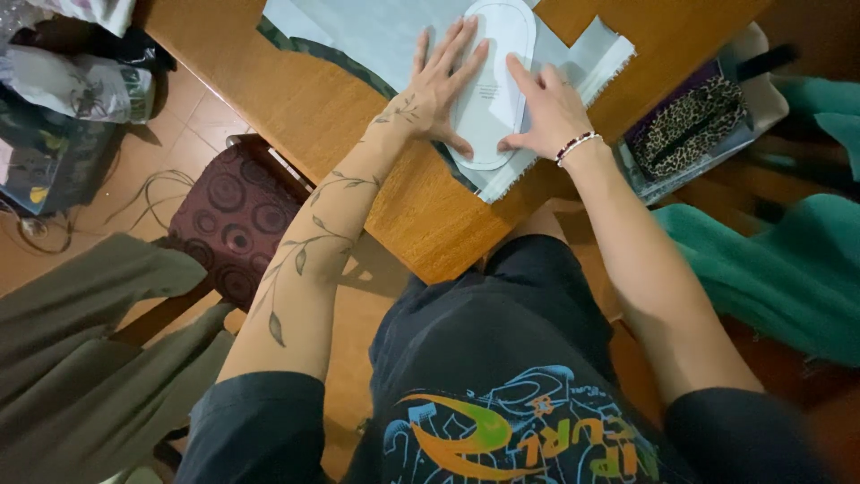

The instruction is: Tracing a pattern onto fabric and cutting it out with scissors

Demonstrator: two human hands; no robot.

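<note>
A white oval paper template (500, 54) lies on a piece of pale light-blue fabric (376, 31) spread over a wooden table (421, 206). My left hand (441, 85) rests flat on the template's left side with fingers spread. Over on the template's right edge, my right hand (548, 112) presses down with its fingertips; a beaded bracelet circles that wrist. The fabric's frayed corner (596, 54) sticks out to the right of the template. Neither hand grips anything.
A stool with a dark circle-patterned cushion (235, 220) stands left of the table corner. Olive cloth (81, 358) lies at lower left, teal cloth (779, 269) at right. A leopard-print pouch (685, 125) sits in a tray at upper right. Bags (63, 99) clutter the floor at upper left.
</note>
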